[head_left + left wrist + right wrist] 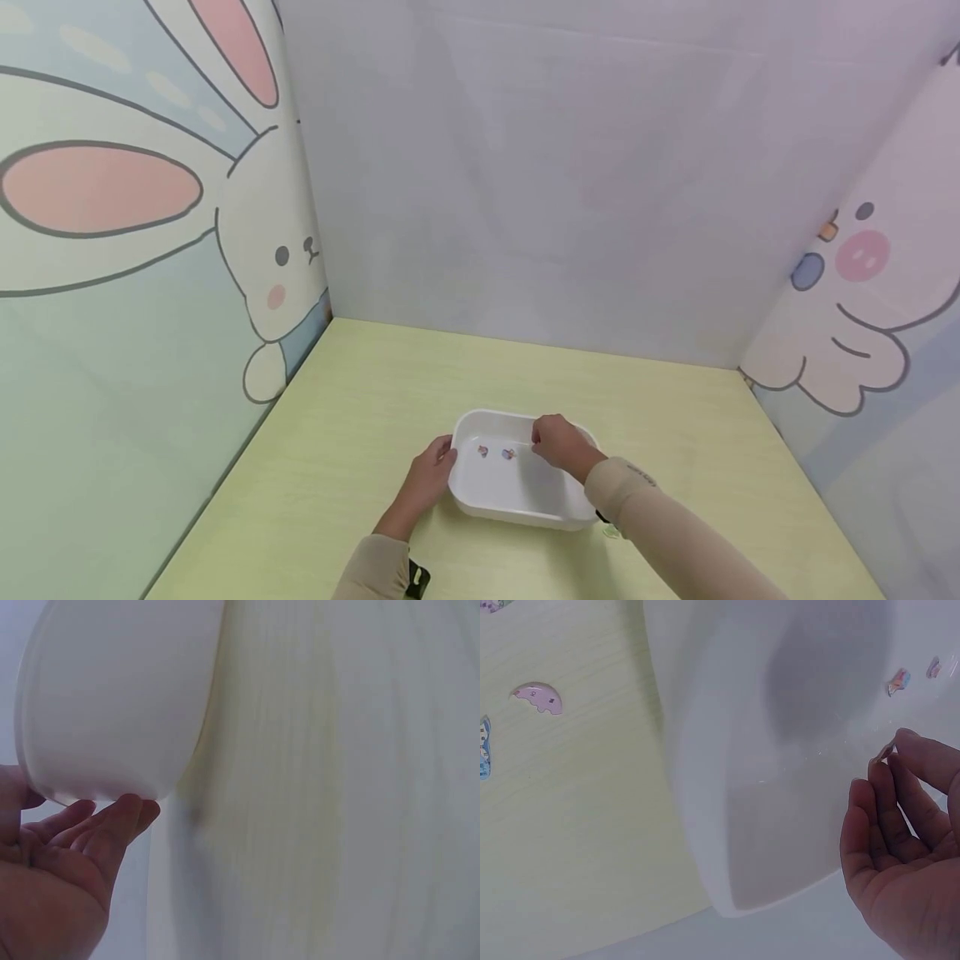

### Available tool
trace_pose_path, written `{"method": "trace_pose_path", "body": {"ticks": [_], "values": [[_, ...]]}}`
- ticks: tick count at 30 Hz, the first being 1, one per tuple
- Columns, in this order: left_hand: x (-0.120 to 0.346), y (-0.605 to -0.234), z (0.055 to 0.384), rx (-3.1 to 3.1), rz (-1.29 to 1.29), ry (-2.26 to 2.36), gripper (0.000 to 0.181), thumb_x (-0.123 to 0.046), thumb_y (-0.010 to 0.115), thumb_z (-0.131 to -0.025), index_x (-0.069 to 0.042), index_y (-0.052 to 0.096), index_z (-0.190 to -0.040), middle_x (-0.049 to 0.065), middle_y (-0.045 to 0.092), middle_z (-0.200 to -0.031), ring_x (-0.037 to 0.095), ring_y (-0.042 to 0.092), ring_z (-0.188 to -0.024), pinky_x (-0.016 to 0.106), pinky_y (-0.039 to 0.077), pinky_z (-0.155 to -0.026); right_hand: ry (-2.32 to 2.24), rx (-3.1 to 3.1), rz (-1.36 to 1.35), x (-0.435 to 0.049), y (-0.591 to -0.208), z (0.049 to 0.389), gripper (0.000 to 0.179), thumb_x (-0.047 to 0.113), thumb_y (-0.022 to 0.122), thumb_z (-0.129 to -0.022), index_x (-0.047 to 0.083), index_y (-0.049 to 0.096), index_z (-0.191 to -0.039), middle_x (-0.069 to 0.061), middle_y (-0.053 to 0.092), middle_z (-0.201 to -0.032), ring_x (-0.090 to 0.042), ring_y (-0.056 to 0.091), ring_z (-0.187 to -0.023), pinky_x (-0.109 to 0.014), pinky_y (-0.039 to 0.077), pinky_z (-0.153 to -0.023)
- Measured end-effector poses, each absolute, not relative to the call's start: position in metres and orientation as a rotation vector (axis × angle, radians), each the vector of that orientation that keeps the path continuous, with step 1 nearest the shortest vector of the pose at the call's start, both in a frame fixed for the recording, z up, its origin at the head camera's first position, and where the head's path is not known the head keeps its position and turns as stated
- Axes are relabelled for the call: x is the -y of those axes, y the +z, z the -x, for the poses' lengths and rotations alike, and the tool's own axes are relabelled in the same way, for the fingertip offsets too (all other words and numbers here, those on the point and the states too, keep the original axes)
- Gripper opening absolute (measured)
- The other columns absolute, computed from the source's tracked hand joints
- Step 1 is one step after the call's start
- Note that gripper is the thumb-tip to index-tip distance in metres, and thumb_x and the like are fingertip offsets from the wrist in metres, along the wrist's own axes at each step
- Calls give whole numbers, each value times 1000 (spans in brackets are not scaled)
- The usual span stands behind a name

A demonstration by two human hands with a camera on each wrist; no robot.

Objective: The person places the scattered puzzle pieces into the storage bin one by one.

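Note:
A white plastic basin [487, 493] with rounded corners stands on the table. My left hand [432, 471] grips its left end; in the left wrist view, the thumb is at the rim and the fingertips [129, 804] lie against the outer wall. Over the right half of the basin, my right hand [562, 443] pinches a small thin piece [886, 752] between thumb and fingertips. That piece is seen nearly edge-on, so its picture is hidden. Two small colourful printed pieces, one left [482, 451] and one right [508, 453], lie on the basin floor.
Beside the basin, on the pale yellow table [390, 375], lie a pink scalloped piece [537, 697], a blue-and-white piece [484, 748] and a purple one [493, 605]. A greenish outlined thing [611, 530] shows by the right sleeve. Cartoon-printed walls [255, 250] enclose the table.

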State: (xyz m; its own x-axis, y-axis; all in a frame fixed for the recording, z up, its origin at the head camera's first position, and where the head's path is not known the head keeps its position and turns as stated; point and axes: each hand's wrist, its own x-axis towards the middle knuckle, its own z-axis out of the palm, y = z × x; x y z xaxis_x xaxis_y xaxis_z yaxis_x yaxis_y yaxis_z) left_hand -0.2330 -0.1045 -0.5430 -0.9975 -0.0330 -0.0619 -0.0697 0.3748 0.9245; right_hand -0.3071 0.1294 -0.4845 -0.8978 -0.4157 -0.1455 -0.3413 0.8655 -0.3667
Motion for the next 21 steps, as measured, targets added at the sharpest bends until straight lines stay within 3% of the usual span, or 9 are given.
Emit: {"method": "trace_pose_path", "body": {"ticks": [21], "values": [[107,-545,234,-2574,60,1740,40,-20,46,-103,1,50,-136,21,56,-132,40,54,-119,57,42,-99,-354,-2868,695,-122,-510,309,14,-2,71,-79,4,62,-70,2,51,-63,-13,45,-57,-30,46,-55]]}}
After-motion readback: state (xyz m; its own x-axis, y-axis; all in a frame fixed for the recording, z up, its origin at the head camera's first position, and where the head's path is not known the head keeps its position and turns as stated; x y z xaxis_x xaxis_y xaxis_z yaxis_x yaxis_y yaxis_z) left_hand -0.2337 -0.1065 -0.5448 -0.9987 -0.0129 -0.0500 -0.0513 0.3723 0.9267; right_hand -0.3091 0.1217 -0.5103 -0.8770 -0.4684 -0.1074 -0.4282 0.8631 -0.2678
